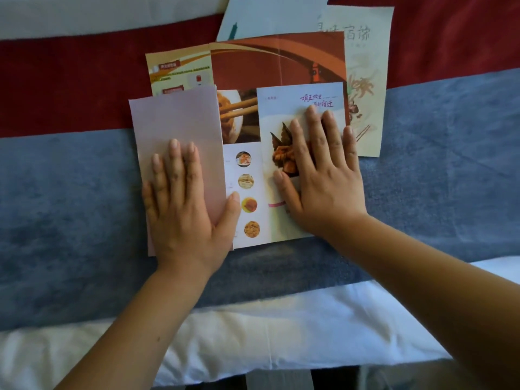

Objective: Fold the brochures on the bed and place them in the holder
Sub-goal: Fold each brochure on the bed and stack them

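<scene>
A food brochure [247,175] lies on the bed runner in front of me. Its left panel [174,122] is folded inward and shows a plain pale pink back. My left hand [185,204] presses flat on that folded panel, fingers straight. My right hand [320,175] presses flat on the right panel, which carries a food photo and purple writing. Between my hands the middle panel shows chopsticks over a bowl and several round dish pictures. No holder is in view.
More unfolded brochures lie behind: an orange-red one [278,60], a cream one with brown brush writing [365,80], and a pale blue sheet [270,15]. The runner has a red band [70,80] and a blue band [70,206] over white bedding [253,339].
</scene>
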A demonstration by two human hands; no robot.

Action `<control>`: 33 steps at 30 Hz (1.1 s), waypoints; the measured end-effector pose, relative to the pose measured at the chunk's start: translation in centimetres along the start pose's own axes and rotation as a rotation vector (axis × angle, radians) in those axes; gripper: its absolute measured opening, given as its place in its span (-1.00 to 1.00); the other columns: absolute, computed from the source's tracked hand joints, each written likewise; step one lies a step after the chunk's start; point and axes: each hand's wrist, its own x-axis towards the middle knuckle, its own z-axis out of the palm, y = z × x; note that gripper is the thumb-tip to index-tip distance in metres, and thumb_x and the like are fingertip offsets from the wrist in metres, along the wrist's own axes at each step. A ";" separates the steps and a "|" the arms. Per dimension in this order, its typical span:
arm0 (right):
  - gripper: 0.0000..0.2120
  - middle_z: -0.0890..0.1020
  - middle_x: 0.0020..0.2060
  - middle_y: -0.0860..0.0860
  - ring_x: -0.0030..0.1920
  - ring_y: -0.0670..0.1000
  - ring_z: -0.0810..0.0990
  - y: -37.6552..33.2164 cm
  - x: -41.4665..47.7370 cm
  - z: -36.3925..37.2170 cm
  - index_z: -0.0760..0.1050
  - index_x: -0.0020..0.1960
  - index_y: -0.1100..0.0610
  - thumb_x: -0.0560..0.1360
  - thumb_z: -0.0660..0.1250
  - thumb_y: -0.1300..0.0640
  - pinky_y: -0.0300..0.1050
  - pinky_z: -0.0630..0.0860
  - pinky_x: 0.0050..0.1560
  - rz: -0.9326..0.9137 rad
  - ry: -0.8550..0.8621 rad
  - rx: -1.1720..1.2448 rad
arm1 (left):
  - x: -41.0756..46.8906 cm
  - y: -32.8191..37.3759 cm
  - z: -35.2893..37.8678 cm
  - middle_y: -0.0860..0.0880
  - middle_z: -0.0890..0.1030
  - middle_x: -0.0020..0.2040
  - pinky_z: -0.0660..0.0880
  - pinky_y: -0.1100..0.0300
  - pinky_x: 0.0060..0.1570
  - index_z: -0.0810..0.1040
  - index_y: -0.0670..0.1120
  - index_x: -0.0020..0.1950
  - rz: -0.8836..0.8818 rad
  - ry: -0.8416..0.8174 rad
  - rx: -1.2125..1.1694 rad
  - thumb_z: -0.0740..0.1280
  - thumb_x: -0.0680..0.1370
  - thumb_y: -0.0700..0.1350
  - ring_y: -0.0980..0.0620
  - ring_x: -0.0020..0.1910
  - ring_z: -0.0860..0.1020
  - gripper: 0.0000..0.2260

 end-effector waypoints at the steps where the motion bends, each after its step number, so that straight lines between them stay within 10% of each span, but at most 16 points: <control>1: -0.26 -0.09 0.67 0.15 0.66 0.17 -0.17 0.0 0.0 0.0 -0.09 0.69 0.12 0.67 -0.06 -0.29 0.23 -0.16 0.62 -0.001 -0.001 -0.002 | 0.0 0.4 0.1 -0.09 -0.12 0.68 -0.13 -0.18 0.60 -0.10 -0.06 0.68 0.004 -0.007 0.013 0.06 0.58 0.32 -0.16 0.65 -0.15 -0.20; 33: -0.29 -0.15 0.66 0.19 0.64 0.23 -0.24 -4.1 0.2 0.0 -0.12 0.69 0.11 0.68 -0.07 -0.24 0.22 -0.40 0.56 -0.013 -0.057 -0.006 | -0.8 0.8 2.3 -0.12 -0.11 0.68 -0.07 -0.30 0.55 -0.08 -0.03 0.68 0.083 -0.045 0.224 -0.05 0.65 0.24 -0.20 0.65 -0.11 -0.34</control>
